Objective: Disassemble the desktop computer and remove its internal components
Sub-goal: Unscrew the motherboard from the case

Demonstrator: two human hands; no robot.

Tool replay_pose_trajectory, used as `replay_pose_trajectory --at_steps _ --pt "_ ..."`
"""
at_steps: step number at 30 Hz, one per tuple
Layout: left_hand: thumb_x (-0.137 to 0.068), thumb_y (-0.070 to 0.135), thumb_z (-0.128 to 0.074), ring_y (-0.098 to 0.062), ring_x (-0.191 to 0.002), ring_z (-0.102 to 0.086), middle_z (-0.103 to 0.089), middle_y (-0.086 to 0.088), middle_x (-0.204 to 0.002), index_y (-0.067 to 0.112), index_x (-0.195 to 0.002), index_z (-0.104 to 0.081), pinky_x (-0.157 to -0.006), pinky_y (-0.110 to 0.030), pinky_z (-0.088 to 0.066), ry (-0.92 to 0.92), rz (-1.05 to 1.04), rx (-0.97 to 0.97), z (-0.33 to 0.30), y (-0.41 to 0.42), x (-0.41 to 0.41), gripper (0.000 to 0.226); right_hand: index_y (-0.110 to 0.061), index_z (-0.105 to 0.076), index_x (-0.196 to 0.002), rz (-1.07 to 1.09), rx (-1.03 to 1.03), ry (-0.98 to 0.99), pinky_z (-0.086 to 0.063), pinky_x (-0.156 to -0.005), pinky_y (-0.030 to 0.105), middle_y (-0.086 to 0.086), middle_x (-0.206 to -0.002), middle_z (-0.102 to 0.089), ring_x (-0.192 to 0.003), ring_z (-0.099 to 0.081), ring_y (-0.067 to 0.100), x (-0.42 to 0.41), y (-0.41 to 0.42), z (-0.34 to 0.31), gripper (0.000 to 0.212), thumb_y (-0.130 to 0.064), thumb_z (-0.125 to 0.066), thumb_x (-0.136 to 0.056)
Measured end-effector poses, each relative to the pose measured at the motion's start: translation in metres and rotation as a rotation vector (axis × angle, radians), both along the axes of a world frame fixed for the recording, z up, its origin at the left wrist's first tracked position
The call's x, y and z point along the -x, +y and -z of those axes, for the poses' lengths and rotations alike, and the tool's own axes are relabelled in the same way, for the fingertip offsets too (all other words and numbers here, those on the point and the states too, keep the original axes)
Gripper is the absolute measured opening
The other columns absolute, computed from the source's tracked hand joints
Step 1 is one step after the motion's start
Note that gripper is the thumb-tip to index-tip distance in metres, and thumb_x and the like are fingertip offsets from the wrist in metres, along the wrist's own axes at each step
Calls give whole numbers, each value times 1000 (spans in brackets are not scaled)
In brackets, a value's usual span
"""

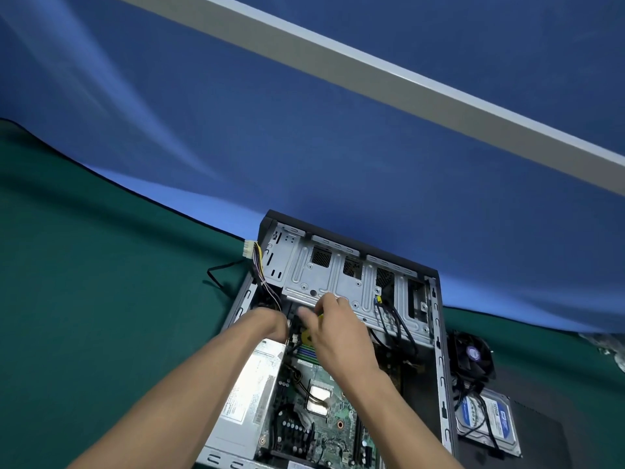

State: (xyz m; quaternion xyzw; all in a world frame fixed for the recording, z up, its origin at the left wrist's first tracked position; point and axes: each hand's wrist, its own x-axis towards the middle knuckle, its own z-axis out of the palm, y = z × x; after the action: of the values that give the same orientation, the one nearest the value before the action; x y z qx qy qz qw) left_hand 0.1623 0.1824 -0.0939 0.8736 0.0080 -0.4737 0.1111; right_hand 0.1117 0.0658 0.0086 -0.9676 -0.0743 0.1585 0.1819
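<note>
An open desktop case (441, 367) lies on its side on the green mat. Inside I see the green motherboard (324, 431) with a bare CPU (318, 397), the silver power supply (250, 397) at the left, and the grey metal drive cage (338, 275) at the far end. Both hands reach in just below the drive cage. My left hand (270, 321) has its fingers down among the cables, hidden from view. My right hand (333, 328) is blurred, with curled fingers over a yellow part (307, 335) near the memory slots.
A white power connector on coloured wires (248, 252) hangs out over the case's far-left corner. To the right of the case lie a black cooler fan (471, 355) and a hard drive (487, 424) with black cables across it. A blue cloth (304, 147) rises behind.
</note>
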Motion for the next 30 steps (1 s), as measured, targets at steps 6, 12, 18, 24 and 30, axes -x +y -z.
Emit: replay_pose_trajectory --at_steps 6,12,18,24,30 --pt "-96 10 -33 -28 -120 -49 -45 -18 -140 -2 -135 -43 -103 -36 -40 -6 -4 5 0 1 1 42 -18 -44 -118 15 22 12 -42 -76 33 1 -116 -45 -96 -56 27 -1 0 2 32 -34 -53 -91" --pt "-98 11 -33 -25 -112 -50 -50 -14 -130 -1 -135 -44 -97 -34 -41 0 -17 14 1 0 1 41 -19 -43 -114 43 -42 -22 -36 -69 30 0 -113 -45 -82 -47 21 1 2 4 26 -20 -53 -90" --pt "-98 11 -32 -27 -122 -47 -43 -17 -142 -2 -137 -41 -103 -35 -38 -11 31 20 -5 -2 2 42 -17 -46 -116 65 0 -34 -38 -71 32 4 -115 -49 -93 -56 28 3 3 5 24 -31 -41 -97" --pt "-96 12 -37 -31 -129 -43 -41 -16 -144 1 -140 -38 -105 -38 -39 4 22 -2 -4 0 2 45 -18 -47 -110 56 -29 -32 -40 -70 33 2 -110 -52 -86 -54 24 2 1 3 22 -34 -40 -98" --pt "-96 8 -35 -31 -130 -42 -39 -16 -146 2 -142 -35 -106 -40 -38 12 20 10 0 1 1 46 -19 -46 -109 83 -20 -15 -40 -72 33 0 -108 -51 -92 -56 26 1 1 2 28 -43 -43 -95"
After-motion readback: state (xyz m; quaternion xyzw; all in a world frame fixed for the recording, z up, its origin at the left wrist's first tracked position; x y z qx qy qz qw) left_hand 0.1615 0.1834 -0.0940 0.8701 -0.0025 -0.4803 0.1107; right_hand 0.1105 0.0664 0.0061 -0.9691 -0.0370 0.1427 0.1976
